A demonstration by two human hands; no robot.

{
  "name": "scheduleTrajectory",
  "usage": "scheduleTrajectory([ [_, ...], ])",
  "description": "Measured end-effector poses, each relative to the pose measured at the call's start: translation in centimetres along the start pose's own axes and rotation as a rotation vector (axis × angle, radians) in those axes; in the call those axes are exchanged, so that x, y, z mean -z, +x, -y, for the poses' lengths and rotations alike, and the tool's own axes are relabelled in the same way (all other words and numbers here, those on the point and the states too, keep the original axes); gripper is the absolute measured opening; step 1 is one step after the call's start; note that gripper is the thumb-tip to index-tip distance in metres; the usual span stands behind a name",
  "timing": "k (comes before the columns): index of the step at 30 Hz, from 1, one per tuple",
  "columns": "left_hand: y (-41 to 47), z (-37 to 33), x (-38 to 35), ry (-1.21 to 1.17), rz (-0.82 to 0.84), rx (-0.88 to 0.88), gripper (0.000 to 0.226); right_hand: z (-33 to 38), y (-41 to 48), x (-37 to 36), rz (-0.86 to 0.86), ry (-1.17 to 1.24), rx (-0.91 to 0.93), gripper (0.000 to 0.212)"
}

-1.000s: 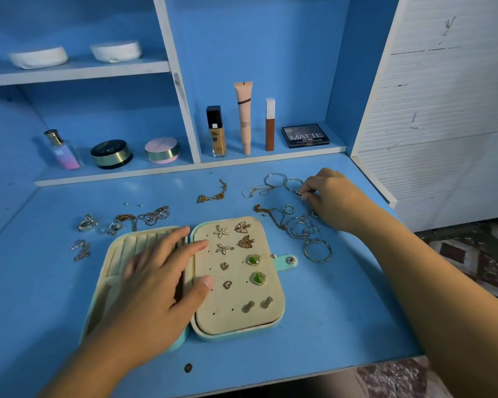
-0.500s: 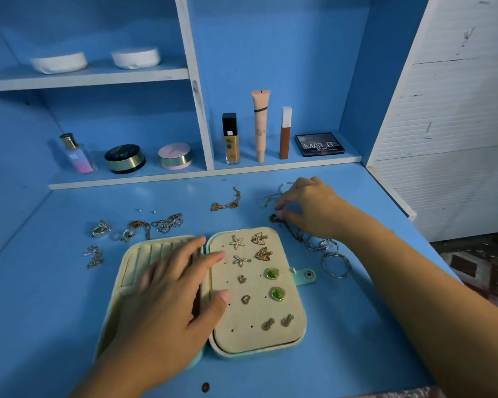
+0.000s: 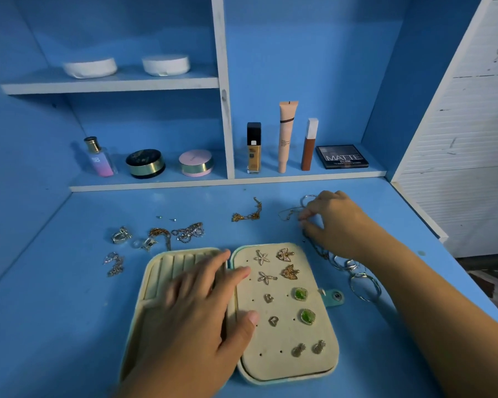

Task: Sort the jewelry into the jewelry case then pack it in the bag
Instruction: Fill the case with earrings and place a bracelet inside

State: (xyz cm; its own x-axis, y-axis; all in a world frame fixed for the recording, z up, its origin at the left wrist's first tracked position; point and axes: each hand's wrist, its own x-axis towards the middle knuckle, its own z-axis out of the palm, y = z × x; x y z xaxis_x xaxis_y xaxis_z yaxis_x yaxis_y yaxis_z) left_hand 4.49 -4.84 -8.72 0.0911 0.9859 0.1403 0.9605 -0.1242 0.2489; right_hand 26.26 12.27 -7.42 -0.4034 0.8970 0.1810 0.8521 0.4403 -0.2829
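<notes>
A mint jewelry case (image 3: 285, 366) lies open on the blue desk, with several earrings pinned on its beige right panel. My left hand (image 3: 202, 320) rests flat over its ridged left half and hinge, fingers spread. My right hand (image 3: 332, 222) is behind the case at the right, with its fingertips pinched at a thin chain (image 3: 288, 212) among loose jewelry. Silver hoops (image 3: 364, 285) lie right of the case. A gold chain (image 3: 247, 214) lies behind it. More rings and chains (image 3: 187, 231) are scattered at the left. No bag is in view.
A low shelf behind the desk carries a perfume bottle (image 3: 99, 158), two round compacts (image 3: 145, 163), foundation and concealer tubes (image 3: 287, 136) and a MATTE palette (image 3: 342, 156). Two white dishes (image 3: 166, 64) stand on the upper shelf. A white panel (image 3: 460, 139) bounds the right side.
My right hand has shifted left and a little nearer across the jewelry pile, from the hoops to the thin chain. My left hand has stayed on the case. The view has tilted up slightly.
</notes>
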Motion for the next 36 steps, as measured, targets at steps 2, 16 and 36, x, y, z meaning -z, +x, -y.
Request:
scheduleTrajectory([
  [2, 0.1, -0.1, 0.2, 0.041, 0.034, 0.014, 0.052, 1.0, -0.5, 0.3, 0.037, 0.084, 0.089, 0.021],
  [16, -1.6, 0.3, -1.1, -0.002, -0.033, -0.055, 0.053, 4.7, -4.6, 0.3, 0.273, 0.221, 0.147, 0.022],
  [36, -0.2, 0.0, 0.5, -0.002, 0.162, 0.021, 0.05, 6.0, -4.1, -1.2, 0.107, 0.235, 0.018, 0.019],
])
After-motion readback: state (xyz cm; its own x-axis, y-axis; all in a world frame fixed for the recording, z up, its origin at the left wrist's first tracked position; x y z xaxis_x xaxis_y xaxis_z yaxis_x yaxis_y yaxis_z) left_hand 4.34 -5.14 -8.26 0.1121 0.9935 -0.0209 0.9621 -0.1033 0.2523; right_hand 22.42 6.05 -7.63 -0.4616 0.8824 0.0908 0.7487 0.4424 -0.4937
